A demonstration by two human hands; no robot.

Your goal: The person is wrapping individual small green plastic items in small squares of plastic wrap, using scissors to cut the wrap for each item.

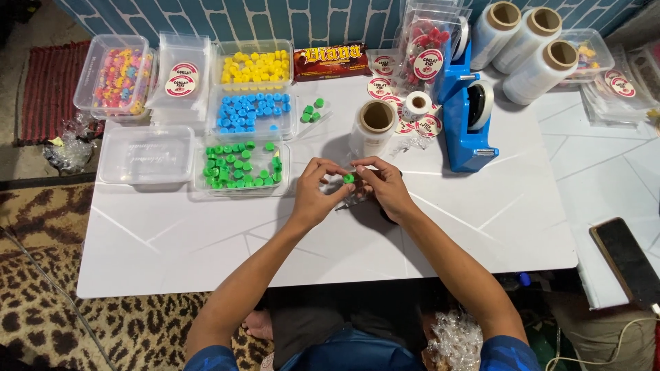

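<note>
Tabletop [172,247], white, rectangular: near half bare from the left edge to the right corner, giving open room on both sides of the forearms; far half crowded. Far left, a clear tub of mixed sweets [113,75] at the edge, a lidded empty tub [146,155] just below it. Centre-left, three clear trays in a column: yellow pieces [254,66], blue pieces [251,113], green pieces [240,166], the last nearest the hands. A few loose green pieces [311,112] beside the blue tray. Film roll [373,127] upright, just beyond the fingertips. Blue tape dispenser [469,124] to the right of it, well clear of the hands. Three film rolls [529,48] lying at the far right corner. Second white surface adjoining on the right, carrying a dark phone [627,261] near its front edge. Left hand [313,192]: forearm angled in from the lower left, wrist raised off the surface, grip pinched on a green cap [348,178]. Right hand [386,187]: forearm angled in from the lower right, fingers curled, grip closed on the same cap from the other side. Cap held between both hands above the middle of the tabletop, just in front of the upright roll.
</note>
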